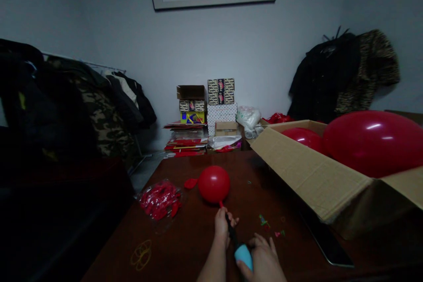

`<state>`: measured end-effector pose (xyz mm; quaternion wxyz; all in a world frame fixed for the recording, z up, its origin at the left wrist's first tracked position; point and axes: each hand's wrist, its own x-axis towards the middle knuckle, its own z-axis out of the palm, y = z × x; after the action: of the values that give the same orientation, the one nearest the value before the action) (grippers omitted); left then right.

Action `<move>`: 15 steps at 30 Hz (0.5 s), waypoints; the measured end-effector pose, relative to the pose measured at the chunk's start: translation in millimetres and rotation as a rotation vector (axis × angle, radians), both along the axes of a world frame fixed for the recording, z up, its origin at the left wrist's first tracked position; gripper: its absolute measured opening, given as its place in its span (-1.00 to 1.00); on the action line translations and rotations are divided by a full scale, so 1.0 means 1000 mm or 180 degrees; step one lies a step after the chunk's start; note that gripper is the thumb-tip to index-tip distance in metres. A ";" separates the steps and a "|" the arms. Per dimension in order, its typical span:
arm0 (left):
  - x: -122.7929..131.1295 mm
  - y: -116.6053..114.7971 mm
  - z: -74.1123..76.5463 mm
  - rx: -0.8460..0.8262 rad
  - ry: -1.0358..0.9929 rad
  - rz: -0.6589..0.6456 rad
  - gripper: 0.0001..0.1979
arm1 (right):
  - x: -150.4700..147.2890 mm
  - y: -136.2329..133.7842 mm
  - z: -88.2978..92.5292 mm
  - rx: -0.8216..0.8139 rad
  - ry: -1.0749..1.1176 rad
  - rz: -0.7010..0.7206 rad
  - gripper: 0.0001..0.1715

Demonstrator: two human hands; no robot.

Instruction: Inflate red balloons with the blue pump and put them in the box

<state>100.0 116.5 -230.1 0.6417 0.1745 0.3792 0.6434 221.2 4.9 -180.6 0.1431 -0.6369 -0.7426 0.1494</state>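
Observation:
A small red balloon [213,183], partly blown up, lies on the dark wooden table [198,238]. Its neck sits on the black nozzle of a hand pump [243,253] with a light blue body. My left hand [223,225] is pinched round the balloon's neck at the nozzle tip. Nearer to me, my right hand [262,257] is wrapped round the blue pump body.
A clear bag of flat red balloons [160,199] lies to the left, yellow rubber bands [142,254] near the front. An open cardboard box [317,176] on the right holds large inflated red balloons [373,141]. A dark tablet [325,240] lies beside it. Boxes are stacked at the wall.

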 end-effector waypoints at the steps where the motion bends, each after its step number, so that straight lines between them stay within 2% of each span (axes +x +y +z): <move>1: 0.000 0.001 -0.001 -0.0003 0.0023 0.0003 -0.57 | -0.006 0.004 0.004 0.0107 0.0023 -0.0035 -0.49; 5: -0.001 0.003 -0.003 0.0020 0.0144 -0.0069 -0.55 | -0.020 0.014 0.005 0.0290 0.0048 -0.0129 -0.53; 10: 0.000 0.001 -0.001 0.0084 0.0139 -0.0013 -0.58 | -0.008 0.003 -0.004 0.0208 -0.0038 -0.0054 -0.58; 12: 0.000 -0.001 0.000 0.0071 0.0102 0.0004 -0.60 | 0.002 -0.006 -0.012 0.0178 -0.0068 0.0050 -0.60; 15: 0.000 -0.002 0.001 0.0073 0.0073 -0.0022 -0.62 | 0.018 -0.024 -0.033 0.0129 -0.0151 0.0042 -0.72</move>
<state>100.1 114.4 -229.5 0.6374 0.1905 0.3786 0.6435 239.6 -19.4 -214.0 0.1374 -0.6323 -0.7529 0.1201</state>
